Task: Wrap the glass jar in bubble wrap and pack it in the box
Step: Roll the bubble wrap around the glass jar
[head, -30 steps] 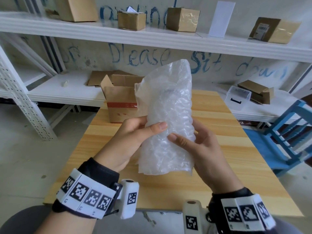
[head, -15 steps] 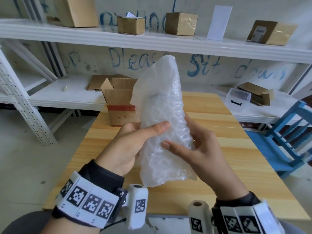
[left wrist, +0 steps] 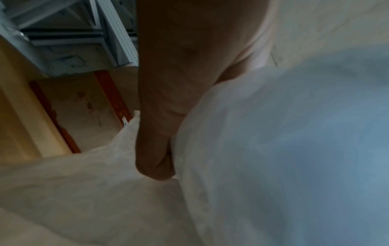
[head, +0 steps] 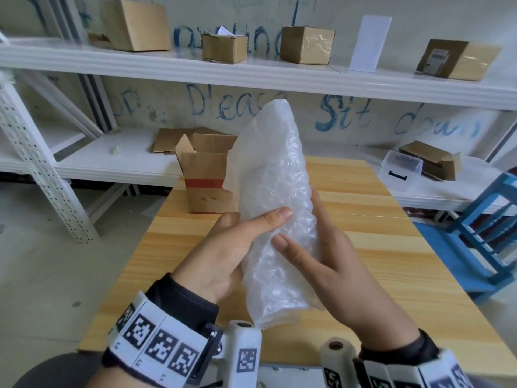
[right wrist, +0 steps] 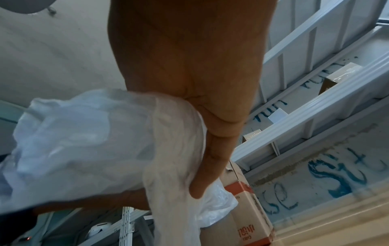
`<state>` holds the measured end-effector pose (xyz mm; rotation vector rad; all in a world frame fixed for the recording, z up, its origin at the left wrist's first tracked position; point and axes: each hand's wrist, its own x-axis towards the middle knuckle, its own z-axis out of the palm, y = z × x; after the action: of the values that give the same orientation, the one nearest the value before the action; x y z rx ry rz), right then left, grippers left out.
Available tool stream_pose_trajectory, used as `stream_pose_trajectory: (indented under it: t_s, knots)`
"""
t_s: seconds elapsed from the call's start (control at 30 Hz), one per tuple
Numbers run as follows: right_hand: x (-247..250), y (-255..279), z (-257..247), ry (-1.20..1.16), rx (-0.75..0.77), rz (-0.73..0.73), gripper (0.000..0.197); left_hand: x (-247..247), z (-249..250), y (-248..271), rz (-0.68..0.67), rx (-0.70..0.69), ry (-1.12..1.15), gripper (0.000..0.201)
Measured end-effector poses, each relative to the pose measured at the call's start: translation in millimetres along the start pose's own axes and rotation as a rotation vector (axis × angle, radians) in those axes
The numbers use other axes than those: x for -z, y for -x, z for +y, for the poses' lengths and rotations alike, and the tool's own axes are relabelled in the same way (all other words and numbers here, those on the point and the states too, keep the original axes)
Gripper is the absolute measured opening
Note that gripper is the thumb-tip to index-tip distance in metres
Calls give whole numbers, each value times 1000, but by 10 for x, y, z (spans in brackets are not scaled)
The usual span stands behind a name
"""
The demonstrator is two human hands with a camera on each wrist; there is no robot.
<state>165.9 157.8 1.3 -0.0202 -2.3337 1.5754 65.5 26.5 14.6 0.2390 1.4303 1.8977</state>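
A tall roll of bubble wrap [head: 275,197] stands nearly upright in the air above the wooden table [head: 377,247]; the glass jar inside it is hidden. My left hand [head: 237,239] grips the roll's lower left side, thumb across its front. My right hand [head: 316,247] holds it from the right, thumb on the front and fingers behind. The wrist views show the bubble wrap [left wrist: 273,149] [right wrist: 94,141] close up against each palm. An open cardboard box [head: 205,177] with a red tape band stands on the table's far left, behind the roll.
White metal shelving [head: 251,71] along the wall carries several cardboard boxes and a clear plastic bin [head: 400,169]. A blue chair [head: 486,228] stands right of the table. Bare concrete floor lies to the left.
The roll has tilted a little, its top leaning left, and looks tighter and narrower. Both thumbs have slid slightly along its front. The box has not moved.
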Motion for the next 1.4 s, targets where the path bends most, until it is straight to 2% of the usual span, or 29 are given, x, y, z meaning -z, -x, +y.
stream_pose_trajectory:
  t_s: [0.03, 0.13, 0.2, 0.3, 0.4, 0.5, 0.6, 0.67, 0.73, 0.87, 0.97, 1.17, 1.27, 1.33, 1.4]
  knots:
    - [-3, 3, 1, 1, -1, -7, 86, -5, -6, -15, -28, 28, 18, 65]
    - [-5, 6, -8, 36, -5, -11, 94, -25, -7, -11, -118, 85, 79, 51]
    - [-1, 7, -22, 117, 5, -7, 98, -28, -4, 4, -153, 77, 111, 53]
    - [14, 17, -29, 223, 13, -1, 97, 1, 20, -7, -128, 20, 111, 57]
    - [40, 28, -26, 284, 30, -4, 86, 41, 55, -16, -65, -47, 80, 58]
    - [56, 41, -3, 351, 50, 13, 59, 90, 75, -16, 1, -129, 53, 54]
    - [81, 49, 40, 426, -3, 99, 60, 138, 79, -17, -4, -149, 29, 53]
    - [101, 47, 55, 331, -22, 156, 63, 163, 80, -20, -53, -146, 14, 59]
    - [129, 34, 22, 110, -56, 172, 67, 163, 87, -10, -142, -135, 15, 59]
    - [252, -20, -17, -307, -123, 68, 56, 191, 102, 20, -445, -65, 85, 60]
    - [359, -13, -27, -469, -158, -2, 56, 245, 118, 38, -535, -69, 187, 52]
    - [366, -25, -14, -729, -190, -57, 48, 228, 119, 21, -463, -84, 180, 63]
    - [404, -39, 6, -772, -222, 22, 43, 248, 87, -47, -378, -79, 227, 71]
    - [439, -40, 18, -733, -233, 87, 45, 257, 73, -74, -335, -78, 232, 78]
    - [462, -39, 28, -691, -237, 166, 50, 273, 61, -83, -307, -64, 212, 76]
